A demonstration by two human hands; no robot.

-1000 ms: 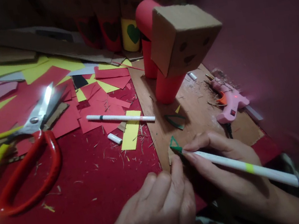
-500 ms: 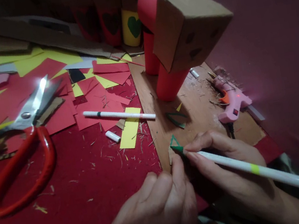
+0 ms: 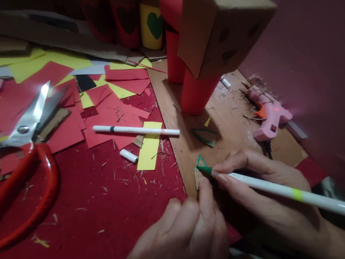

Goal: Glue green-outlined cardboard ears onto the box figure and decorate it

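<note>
My right hand (image 3: 266, 193) grips a white marker (image 3: 285, 192) with a green tip, and the tip touches a small cardboard piece (image 3: 199, 173) with a green triangle outline drawn on it. My left hand (image 3: 182, 240) is closed, its fingertips pinching the lower edge of that cardboard piece against the brown cardboard board (image 3: 224, 126). A cardboard-and-red-tube figure (image 3: 207, 37) stands on the far part of the board.
A pink glue gun (image 3: 265, 113) lies at the board's right. A second white marker (image 3: 136, 129) and its cap (image 3: 129, 155) lie on the red surface with red and yellow paper scraps (image 3: 107, 109). Red-handled scissors (image 3: 19, 169) lie at the left. Heart-marked tubes (image 3: 151, 29) stand behind.
The view has drifted slightly, so everything sits a little higher and further left. Both hands and the marker tip stay on the small cardboard piece.
</note>
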